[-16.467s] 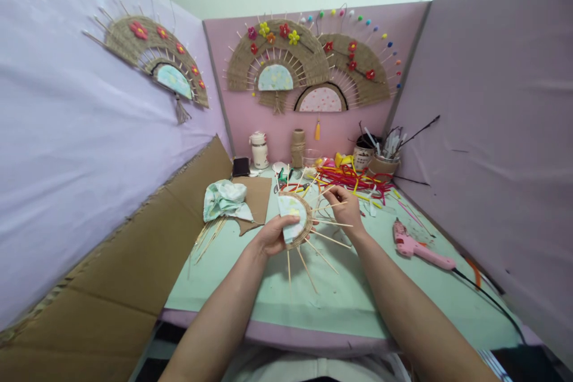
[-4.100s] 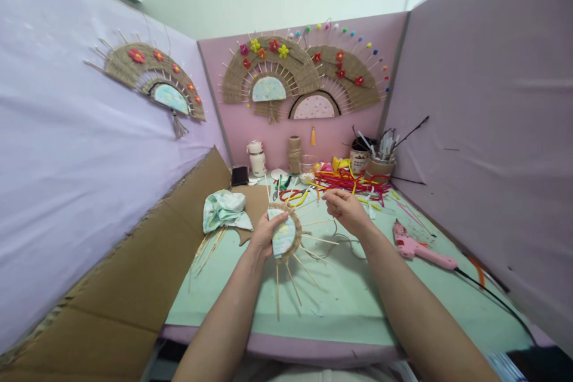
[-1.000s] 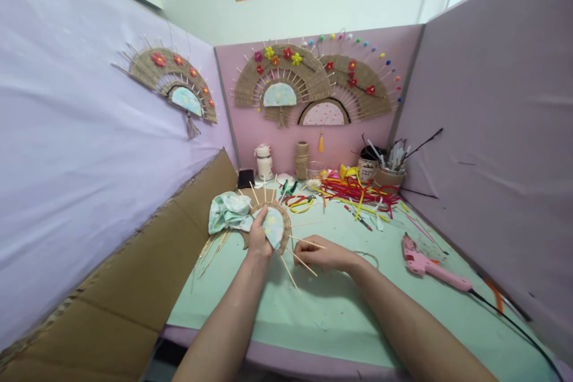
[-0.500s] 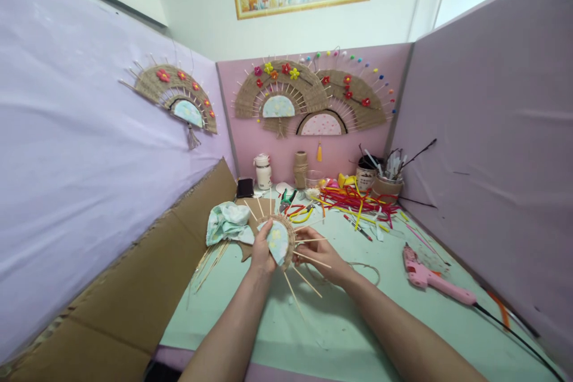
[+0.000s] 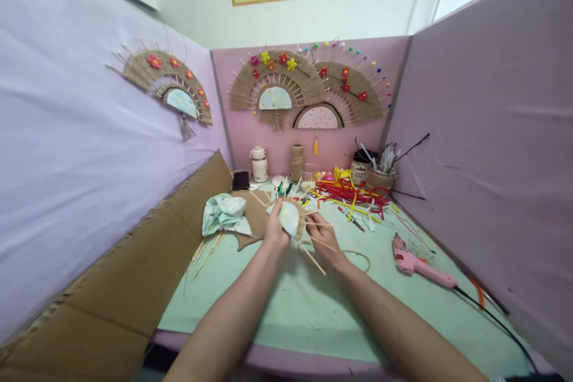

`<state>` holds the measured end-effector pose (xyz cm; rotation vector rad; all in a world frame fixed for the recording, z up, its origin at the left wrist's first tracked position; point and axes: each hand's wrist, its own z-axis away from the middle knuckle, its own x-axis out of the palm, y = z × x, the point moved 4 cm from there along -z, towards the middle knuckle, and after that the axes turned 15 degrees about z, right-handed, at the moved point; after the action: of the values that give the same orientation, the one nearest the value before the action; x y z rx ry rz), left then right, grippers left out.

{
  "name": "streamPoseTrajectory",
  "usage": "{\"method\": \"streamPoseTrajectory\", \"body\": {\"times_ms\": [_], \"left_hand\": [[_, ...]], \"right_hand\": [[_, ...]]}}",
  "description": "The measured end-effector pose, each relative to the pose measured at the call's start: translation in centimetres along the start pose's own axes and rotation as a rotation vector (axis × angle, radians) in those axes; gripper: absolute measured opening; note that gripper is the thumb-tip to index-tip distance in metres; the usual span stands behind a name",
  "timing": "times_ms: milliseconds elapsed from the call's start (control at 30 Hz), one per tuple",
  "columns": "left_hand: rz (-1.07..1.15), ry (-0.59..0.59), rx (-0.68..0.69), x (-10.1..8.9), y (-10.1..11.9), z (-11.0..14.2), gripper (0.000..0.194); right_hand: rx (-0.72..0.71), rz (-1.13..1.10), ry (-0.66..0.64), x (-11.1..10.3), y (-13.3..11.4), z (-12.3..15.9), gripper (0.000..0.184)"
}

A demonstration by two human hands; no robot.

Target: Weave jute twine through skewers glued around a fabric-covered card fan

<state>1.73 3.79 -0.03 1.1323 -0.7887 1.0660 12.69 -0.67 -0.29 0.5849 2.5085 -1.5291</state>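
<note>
My left hand [image 5: 275, 230] is closed on a small half-round fan [image 5: 290, 218], its thumb across the pale floral cloth face. Thin wooden sticks fan out from the curved edge, which has brown twine wound between them. At the right side of the fan, my right hand [image 5: 326, 242] has its fingers bent together among the sticks, on the twine [image 5: 364, 261]; its fingertips are partly hidden. A loop of that twine lies on the table beyond my right wrist. Left of the fan are a piece of brown cardboard [image 5: 253, 215] and a crumpled floral cloth [image 5: 224, 215].
A pink glue gun [image 5: 421, 265] with a black cord lies at right. Red and yellow pipe cleaners [image 5: 349, 194] pile up behind, near a twine spool [image 5: 296, 162] and a white bottle [image 5: 259, 164]. Loose sticks [image 5: 208, 253] lie left. Finished fans [image 5: 275, 80] hang on the partitions.
The fan has turned and tilted in my left hand, and both hands sit slightly farther right and higher relative to the table. The camera view has shifted a little.
</note>
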Motion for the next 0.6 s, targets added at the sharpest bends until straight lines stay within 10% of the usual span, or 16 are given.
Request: {"method": "streamPoseTrajectory", "body": {"times_ms": [200, 600], "left_hand": [[-0.056, -0.179, -0.328, 0.9, -2.8, 1.3, 0.021], [-0.038, -0.359, -0.396, -0.3, -1.9, 2.1, 0.022]], "right_hand": [[-0.054, -0.031, 0.142, -1.7, 0.1, -0.6, 0.029], [-0.134, 0.116, 0.082, -1.6, -0.4, -0.3, 0.024]]}}
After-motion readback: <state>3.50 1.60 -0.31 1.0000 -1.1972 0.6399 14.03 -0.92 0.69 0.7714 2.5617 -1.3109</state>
